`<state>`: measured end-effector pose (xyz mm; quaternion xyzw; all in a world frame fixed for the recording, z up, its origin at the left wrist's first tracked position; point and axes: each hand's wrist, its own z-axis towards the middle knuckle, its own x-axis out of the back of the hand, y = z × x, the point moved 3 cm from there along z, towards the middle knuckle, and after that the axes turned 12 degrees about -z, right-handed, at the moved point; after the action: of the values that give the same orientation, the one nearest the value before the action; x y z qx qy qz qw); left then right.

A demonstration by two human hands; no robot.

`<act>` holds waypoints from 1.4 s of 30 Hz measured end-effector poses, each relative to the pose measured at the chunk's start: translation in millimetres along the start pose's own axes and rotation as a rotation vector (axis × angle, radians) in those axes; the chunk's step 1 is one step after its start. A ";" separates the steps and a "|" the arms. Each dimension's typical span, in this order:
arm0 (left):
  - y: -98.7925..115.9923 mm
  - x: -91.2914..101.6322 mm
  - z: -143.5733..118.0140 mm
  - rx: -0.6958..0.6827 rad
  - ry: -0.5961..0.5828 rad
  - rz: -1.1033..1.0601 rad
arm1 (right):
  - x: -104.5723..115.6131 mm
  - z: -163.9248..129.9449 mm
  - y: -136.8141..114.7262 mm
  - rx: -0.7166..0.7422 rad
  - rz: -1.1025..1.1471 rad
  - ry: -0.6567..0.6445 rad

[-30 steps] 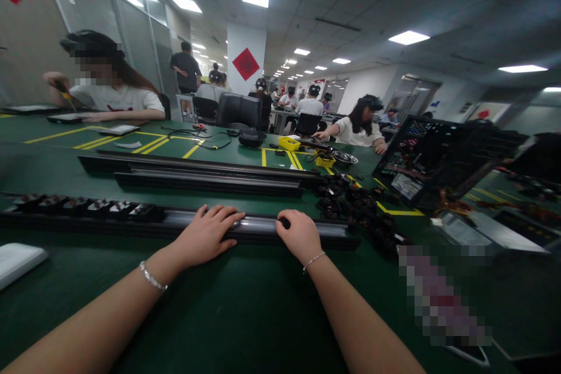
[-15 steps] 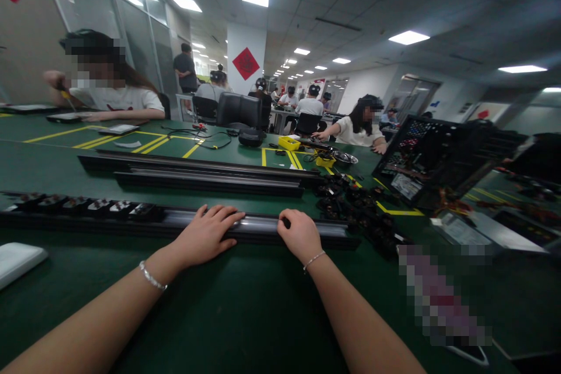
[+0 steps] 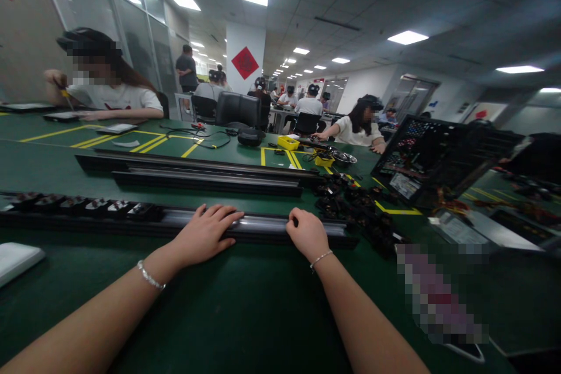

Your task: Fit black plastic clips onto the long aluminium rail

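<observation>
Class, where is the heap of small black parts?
In the head view, the heap lies right of centre on the green table, between the right hand and the computer case, by the right end of the near rail.

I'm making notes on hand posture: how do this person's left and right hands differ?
The left hand lies with fingers outstretched over the near rail; the right hand is curled, thumb close to forefinger. The left hand's wrist wears a thicker bracelet, the right hand's a thinner bracelet. Both are at the near rail, right of its black parts.
</observation>
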<state>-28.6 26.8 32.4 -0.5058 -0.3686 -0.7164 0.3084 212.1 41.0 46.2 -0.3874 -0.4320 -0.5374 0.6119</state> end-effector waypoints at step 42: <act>-2.1 -0.8 0.0 0.000 -0.002 0.000 | 4.7 -0.8 17.2 -0.257 -0.065 -0.115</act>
<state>-30.0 28.0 31.2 -0.5064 -0.3691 -0.7159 0.3079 229.5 40.8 50.2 -0.4786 -0.4064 -0.5846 0.5138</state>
